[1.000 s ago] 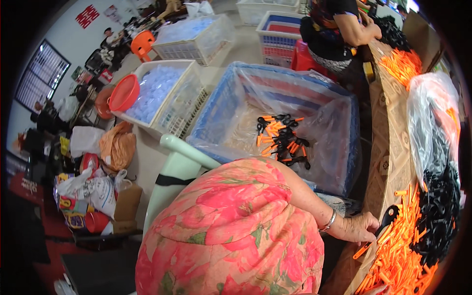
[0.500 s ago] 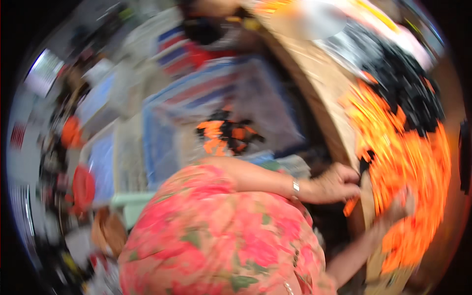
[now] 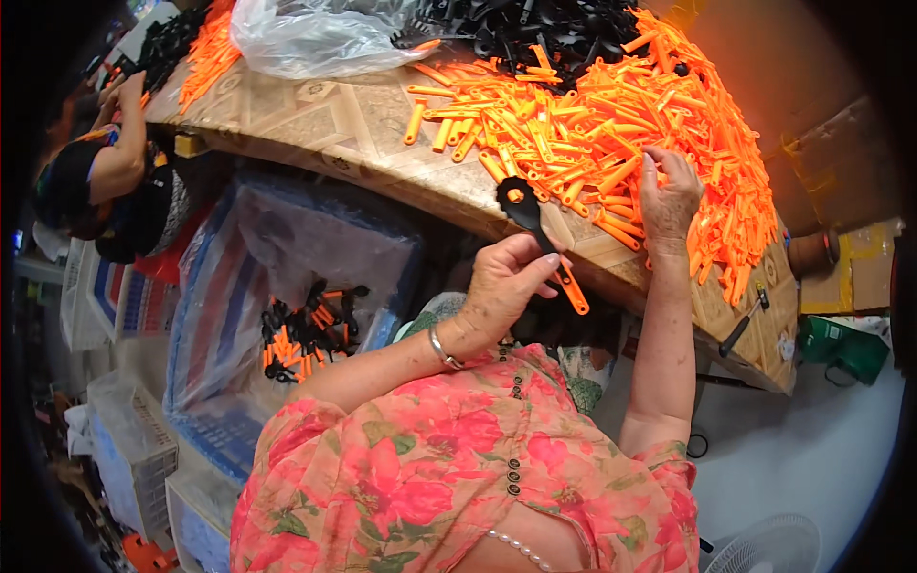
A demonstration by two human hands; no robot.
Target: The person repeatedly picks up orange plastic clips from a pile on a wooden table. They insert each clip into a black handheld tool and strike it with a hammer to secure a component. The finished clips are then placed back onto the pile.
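My left hand (image 3: 504, 282) grips an assembled tool (image 3: 542, 239) with a black toothed round head and an orange handle, held just off the table's near edge. My right hand (image 3: 671, 196) reaches onto the big heap of loose orange plastic handles (image 3: 611, 124) on the patterned table (image 3: 315, 124), fingers spread and touching the pieces. Behind the orange heap lies a pile of black plastic parts (image 3: 535, 29). I wear a pink floral blouse and a bracelet on the left wrist.
Below the table's left side a plastic-lined bin (image 3: 287, 306) holds several finished black-and-orange pieces (image 3: 306, 329). A clear plastic bag (image 3: 315, 38) lies on the table's far end. Another person (image 3: 105, 181) sits at upper left. White baskets (image 3: 124, 449) stand at lower left; a fan (image 3: 774, 549) at lower right.
The view has swung from the bin and floor round to the table. My left hand now holds an assembled piece up, and my right hand has reached into the orange heap.
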